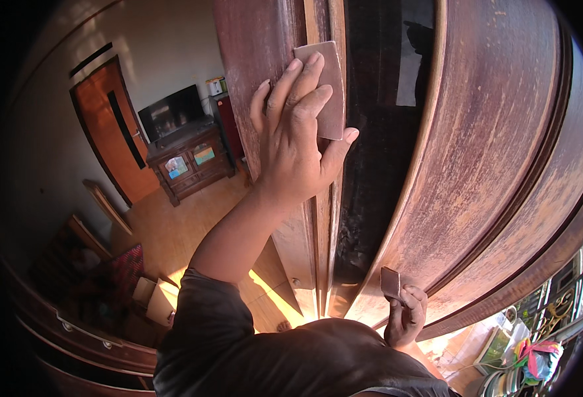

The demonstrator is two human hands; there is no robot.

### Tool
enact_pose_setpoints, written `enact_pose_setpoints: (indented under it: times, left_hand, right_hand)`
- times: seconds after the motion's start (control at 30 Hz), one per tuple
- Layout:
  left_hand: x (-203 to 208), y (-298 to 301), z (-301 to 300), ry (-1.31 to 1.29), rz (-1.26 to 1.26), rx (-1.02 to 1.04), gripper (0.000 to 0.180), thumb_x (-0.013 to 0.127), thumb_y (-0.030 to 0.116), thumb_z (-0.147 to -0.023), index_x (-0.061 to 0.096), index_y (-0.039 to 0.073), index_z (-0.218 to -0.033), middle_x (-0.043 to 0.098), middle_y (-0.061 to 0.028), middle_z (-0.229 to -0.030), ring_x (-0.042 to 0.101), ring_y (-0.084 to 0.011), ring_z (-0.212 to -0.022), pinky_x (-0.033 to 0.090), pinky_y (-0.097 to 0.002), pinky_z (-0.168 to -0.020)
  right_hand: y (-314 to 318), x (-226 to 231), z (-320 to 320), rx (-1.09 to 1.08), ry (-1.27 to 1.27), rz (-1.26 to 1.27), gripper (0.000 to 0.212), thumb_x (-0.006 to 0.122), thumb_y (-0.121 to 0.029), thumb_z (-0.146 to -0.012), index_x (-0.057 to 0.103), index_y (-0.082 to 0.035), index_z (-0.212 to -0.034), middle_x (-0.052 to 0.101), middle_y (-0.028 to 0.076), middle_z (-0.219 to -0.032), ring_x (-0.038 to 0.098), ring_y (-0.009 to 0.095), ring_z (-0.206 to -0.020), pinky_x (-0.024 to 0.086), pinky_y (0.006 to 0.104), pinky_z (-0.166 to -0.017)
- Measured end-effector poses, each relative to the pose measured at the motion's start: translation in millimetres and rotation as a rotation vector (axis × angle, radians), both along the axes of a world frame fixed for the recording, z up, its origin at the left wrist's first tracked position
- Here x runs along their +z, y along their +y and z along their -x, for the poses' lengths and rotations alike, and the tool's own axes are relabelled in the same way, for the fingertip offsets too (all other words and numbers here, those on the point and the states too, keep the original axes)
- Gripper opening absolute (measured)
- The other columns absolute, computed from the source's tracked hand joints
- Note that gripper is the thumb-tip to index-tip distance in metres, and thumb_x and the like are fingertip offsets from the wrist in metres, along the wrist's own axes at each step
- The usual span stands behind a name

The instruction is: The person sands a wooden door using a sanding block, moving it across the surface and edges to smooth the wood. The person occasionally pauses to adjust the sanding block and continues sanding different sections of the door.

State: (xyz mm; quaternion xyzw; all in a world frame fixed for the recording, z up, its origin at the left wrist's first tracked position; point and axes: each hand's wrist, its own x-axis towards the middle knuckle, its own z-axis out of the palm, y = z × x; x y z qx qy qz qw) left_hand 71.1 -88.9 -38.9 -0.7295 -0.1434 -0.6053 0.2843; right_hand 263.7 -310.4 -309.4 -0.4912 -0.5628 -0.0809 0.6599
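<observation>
My left hand point(290, 149) is raised against a dark brown wooden door frame point(251, 73). Under its fingers a brown rectangular sheet of sandpaper point(332, 109) is pressed to the wood, the thumb reaching out past its lower edge. Lower down on the right, my right hand point(407, 319) pinches a small brown piece of sandpaper point(390, 283) between thumb and fingers. That piece is close to the worn wooden door panel point(483, 132), whose finish is scuffed and pale in patches. Whether it touches the panel I cannot tell.
Dark glass point(384, 165) stands between frame and panel. Indoors, at left, are a television point(172, 112) on a wooden cabinet point(192, 162), an orange door point(116, 126) and a cardboard box point(162, 301). Colourful bags point(538, 358) lie at the lower right beside metal grillwork point(556, 311).
</observation>
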Motion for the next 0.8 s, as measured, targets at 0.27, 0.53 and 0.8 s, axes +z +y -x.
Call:
enact_pose_setpoints:
  times: [0.27,0.53,0.8]
  left_hand:
    - [33.7,18.2,19.2,0.032,-0.125,0.178,0.049,0.052,0.008,-0.101,0.055,0.012,-0.149,0.049,-0.0088,-0.158,0.04,-0.0308,-0.149,0.017,-0.0541,-0.122]
    - [-14.3,-3.0,8.8,0.088,0.091,0.123,0.067,0.058,0.024,-0.1,0.034,0.02,-0.163,0.029,-0.0033,-0.17,0.021,-0.0281,-0.158,0.002,-0.0652,-0.124]
    - [43.9,17.0,16.2,0.125,-0.033,0.091,0.06,0.048,0.031,-0.105,0.035,0.018,-0.162,0.028,-0.0046,-0.17,0.018,-0.0283,-0.159,-0.004,-0.0683,-0.122]
  right_hand:
    - [-2.2,-1.6,-2.3,0.014,0.042,0.032,0.04,0.07,0.015,-0.083,0.066,-0.004,-0.118,0.062,0.018,-0.115,0.063,0.031,-0.102,0.052,0.039,-0.086]
    - [-0.2,-7.0,1.9,0.002,0.067,0.047,0.04,0.071,0.015,-0.081,0.067,-0.004,-0.117,0.062,0.017,-0.114,0.063,0.031,-0.103,0.052,0.0392,-0.089]
    - [7.9,12.5,-5.1,0.083,0.04,0.018,0.038,0.07,0.015,-0.082,0.067,-0.005,-0.114,0.061,0.015,-0.114,0.062,0.029,-0.104,0.051,0.039,-0.09]
